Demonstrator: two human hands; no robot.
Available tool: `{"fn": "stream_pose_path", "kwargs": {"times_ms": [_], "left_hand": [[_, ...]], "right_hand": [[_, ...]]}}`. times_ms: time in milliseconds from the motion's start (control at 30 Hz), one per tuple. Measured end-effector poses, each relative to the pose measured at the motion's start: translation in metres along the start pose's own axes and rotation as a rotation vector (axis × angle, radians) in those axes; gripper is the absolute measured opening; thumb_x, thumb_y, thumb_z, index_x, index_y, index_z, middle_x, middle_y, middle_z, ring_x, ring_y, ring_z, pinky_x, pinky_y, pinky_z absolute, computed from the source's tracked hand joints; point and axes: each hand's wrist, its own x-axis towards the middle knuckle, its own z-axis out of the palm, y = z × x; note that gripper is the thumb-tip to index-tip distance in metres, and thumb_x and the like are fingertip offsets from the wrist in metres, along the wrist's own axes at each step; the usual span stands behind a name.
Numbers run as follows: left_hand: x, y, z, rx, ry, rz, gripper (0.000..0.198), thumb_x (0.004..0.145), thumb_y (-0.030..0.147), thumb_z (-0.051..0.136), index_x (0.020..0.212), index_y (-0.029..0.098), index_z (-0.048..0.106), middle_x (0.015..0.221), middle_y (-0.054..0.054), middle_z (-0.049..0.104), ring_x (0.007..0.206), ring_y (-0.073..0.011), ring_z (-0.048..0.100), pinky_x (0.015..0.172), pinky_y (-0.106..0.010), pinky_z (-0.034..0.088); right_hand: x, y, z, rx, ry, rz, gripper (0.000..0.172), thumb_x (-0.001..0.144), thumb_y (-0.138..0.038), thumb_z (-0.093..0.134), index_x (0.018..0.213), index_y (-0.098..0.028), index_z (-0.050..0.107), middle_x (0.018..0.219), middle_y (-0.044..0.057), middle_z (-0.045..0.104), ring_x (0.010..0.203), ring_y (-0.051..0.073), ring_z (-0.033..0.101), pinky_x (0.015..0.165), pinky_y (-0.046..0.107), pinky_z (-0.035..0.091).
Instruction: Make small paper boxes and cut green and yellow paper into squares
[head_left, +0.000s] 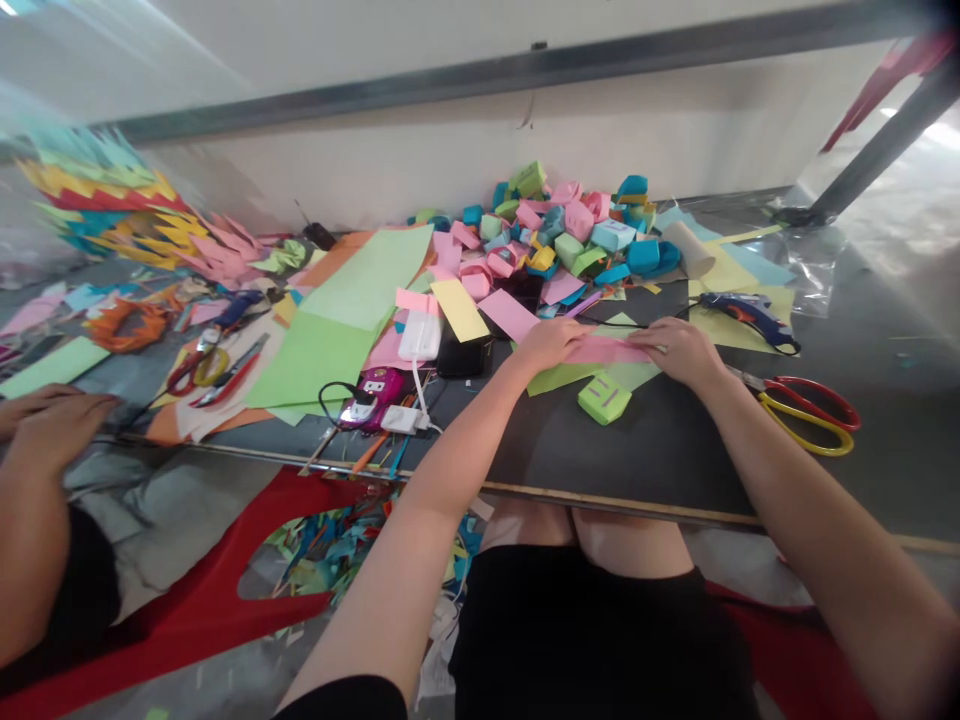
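Note:
A pink paper strip (609, 349) stretches between my two hands, low over the table. My left hand (553, 343) has its fingers closed on the strip's left end. At the other end, my right hand (684, 350) pinches the strip between thumb and fingers. Beneath it lie pieces of green paper (562, 380). Just in front sits a small folded light-green paper box (604, 398) with purple marks on top. Red-and-yellow-handled scissors (810, 412) rest right of my right hand, and a blue glue gun (752, 318) lies beyond it.
A heap of folded paper boxes (570, 225) lies against the wall, beside a cardboard tube (686, 250). Green sheets (352, 320), a white power bank (420, 335) and a purple power strip (373, 397) are leftward. Another person's hands (56, 420) are at far left.

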Motion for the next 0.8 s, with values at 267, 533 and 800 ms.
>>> {"fn": "stream_pose_path", "kwargs": {"times_ms": [267,533,800], "left_hand": [[0.002,0.018,-0.001,-0.041,0.051,0.013,0.024,0.1,0.012,0.058,0.114,0.017,0.078,0.114,-0.01,0.081,0.11,-0.0218,0.074,0.097,-0.037,0.057],[0.003,0.023,0.0,0.088,-0.012,0.128,0.029,0.099,0.024,0.068,0.126,0.016,0.075,0.121,-0.012,0.079,0.113,-0.0256,0.072,0.1,-0.039,0.054],[0.001,0.011,0.005,0.007,0.002,0.191,0.022,0.102,0.023,0.063,0.114,0.017,0.08,0.107,-0.01,0.081,0.103,-0.0233,0.072,0.094,-0.037,0.055]], "right_hand": [[0.003,-0.03,-0.002,-0.129,0.025,0.043,0.032,0.094,-0.026,0.057,0.111,-0.019,0.082,0.107,0.011,0.082,0.109,0.03,0.072,0.094,0.044,0.054],[0.01,-0.049,0.001,-0.215,-0.011,-0.108,0.032,0.102,-0.018,0.051,0.108,-0.018,0.082,0.106,0.01,0.083,0.101,0.026,0.075,0.088,0.037,0.056],[-0.003,-0.034,0.02,-0.113,-0.075,-0.109,0.037,0.103,-0.017,0.049,0.126,-0.016,0.079,0.127,0.012,0.078,0.119,0.026,0.075,0.105,0.038,0.061]]}}
